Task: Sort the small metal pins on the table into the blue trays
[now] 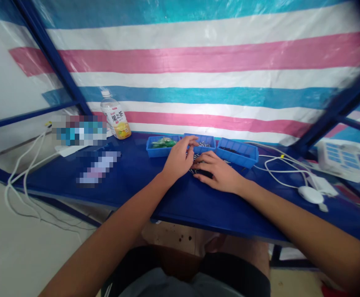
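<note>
My left hand (180, 156) is at the front of the middle blue bin (212, 142), its fingers stretched out and partly covering the bin's left side. Small shiny metal pieces (204, 144), perhaps screws, lie in that bin. My right hand (219, 173) rests low over the blue tabletop with its fingers spread. Between the two hands is a loose pile of thin metal pieces (193, 170), partly hidden by the fingers; their exact kind is too small to tell. Neither hand visibly grips anything.
A left blue bin (153, 153) holds green items (163, 142); a right blue bin (243, 159) holds dark small pieces. A drink bottle (118, 119) stands at the back left. White cables (273, 169) and a white charger (324, 185) lie at right. Blue frame posts flank the table.
</note>
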